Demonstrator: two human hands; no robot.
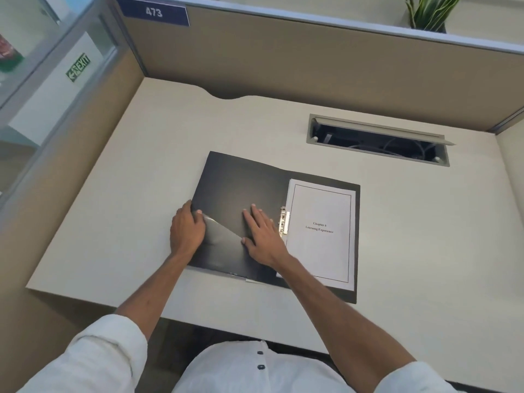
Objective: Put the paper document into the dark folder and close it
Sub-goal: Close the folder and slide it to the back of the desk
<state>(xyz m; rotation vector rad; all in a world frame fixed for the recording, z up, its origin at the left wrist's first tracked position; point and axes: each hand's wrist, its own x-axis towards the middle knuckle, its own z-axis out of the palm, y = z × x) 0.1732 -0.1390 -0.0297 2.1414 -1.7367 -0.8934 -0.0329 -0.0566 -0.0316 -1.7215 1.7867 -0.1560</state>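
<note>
The dark folder (241,182) lies spread open on the desk. A white paper document (320,231) with a printed title rests on its right half, held under a metal clip (284,224) near the spine. My left hand (187,231) grips the outer edge of the left cover, fingers curled over it beside a glossy inner pocket. My right hand (261,231) lies flat on the left cover with fingers spread, just left of the clip.
The pale desk (136,211) is walled by beige partitions at the back and left. An open cable tray (377,140) is sunk into the desk behind the folder. A plant (428,12) stands beyond the partition. The desk's front edge runs just below the folder.
</note>
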